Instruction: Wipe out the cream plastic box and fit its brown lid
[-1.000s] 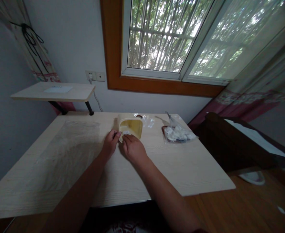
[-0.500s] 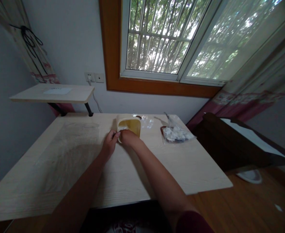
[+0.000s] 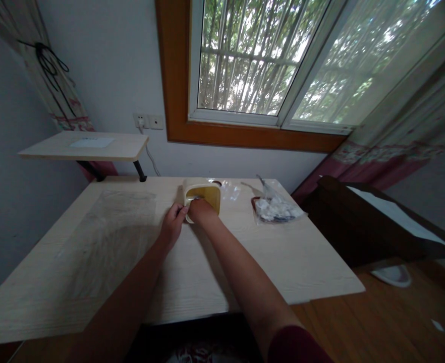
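A squarish cream tub (image 3: 215, 195) with a yellowish inside stands near the back edge of the table, its opening facing me. My left hand (image 3: 174, 218) is closed on the tub's near left rim, thumb at the edge. My right hand (image 3: 203, 210) reaches into the tub; its fingers are down inside and hidden. Something pale shows beside them, too small to name. To the right lies a clear plastic bag (image 3: 277, 207) with white, fluffy-looking contents.
A clear plastic sheet (image 3: 112, 237) lies flat on the left of the wooden table (image 3: 290, 262). A small raised shelf (image 3: 127, 148) with a paper stands at the back left. Crumpled clear plastic (image 3: 230, 189) sits behind the tub. Dark furniture (image 3: 343, 222) is beyond the right edge.
My right hand has shifted slightly within the tub, and its forearm is a little further left. The left hand keeps its place on the rim.
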Demonstrator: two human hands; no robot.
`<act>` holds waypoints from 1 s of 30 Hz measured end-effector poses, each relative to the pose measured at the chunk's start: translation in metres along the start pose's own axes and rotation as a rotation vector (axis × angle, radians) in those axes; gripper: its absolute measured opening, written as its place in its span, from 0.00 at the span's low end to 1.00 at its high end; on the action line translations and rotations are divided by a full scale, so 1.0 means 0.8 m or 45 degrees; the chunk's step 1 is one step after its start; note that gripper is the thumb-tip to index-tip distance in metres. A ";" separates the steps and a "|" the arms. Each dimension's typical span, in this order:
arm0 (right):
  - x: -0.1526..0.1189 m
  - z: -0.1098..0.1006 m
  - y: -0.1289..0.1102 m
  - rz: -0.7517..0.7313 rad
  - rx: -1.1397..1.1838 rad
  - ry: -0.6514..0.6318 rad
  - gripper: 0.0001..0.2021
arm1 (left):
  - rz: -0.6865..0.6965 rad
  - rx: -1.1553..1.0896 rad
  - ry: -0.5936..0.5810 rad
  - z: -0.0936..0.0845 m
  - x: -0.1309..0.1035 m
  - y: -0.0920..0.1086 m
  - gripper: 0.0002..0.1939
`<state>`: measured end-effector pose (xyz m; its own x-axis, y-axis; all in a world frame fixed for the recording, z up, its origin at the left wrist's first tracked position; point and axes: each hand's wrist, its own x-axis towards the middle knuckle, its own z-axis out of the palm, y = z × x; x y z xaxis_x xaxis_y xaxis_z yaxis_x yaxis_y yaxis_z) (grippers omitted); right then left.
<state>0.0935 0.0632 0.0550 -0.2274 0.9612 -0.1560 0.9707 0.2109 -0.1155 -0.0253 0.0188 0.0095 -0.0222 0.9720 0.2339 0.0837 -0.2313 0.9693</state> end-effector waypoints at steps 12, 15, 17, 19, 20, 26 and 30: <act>0.002 0.003 -0.005 0.107 -0.090 0.056 0.18 | 0.030 0.103 -0.031 0.000 -0.002 -0.001 0.15; 0.004 0.004 -0.004 0.111 -0.099 0.058 0.18 | 0.019 0.112 -0.027 0.001 -0.002 0.001 0.15; 0.004 0.005 -0.002 0.096 -0.097 0.069 0.18 | 0.020 0.112 -0.026 0.002 -0.002 0.000 0.15; 0.003 0.006 0.000 0.087 -0.092 0.092 0.18 | 0.018 0.099 -0.023 0.003 -0.002 -0.001 0.15; 0.002 0.006 0.001 0.087 -0.090 0.106 0.18 | 0.015 0.088 -0.022 0.004 -0.002 -0.001 0.15; -0.003 0.005 0.005 0.039 -0.062 0.163 0.17 | 0.016 0.059 -0.019 0.006 -0.002 0.002 0.15; -0.002 0.001 0.008 -0.082 -0.021 0.108 0.16 | -0.004 0.028 -0.036 0.005 -0.002 0.003 0.15</act>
<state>0.0998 0.0626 0.0539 -0.2829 0.9570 -0.0647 0.9555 0.2752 -0.1064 -0.0208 0.0165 0.0110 0.0057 0.9736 0.2282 0.1059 -0.2276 0.9680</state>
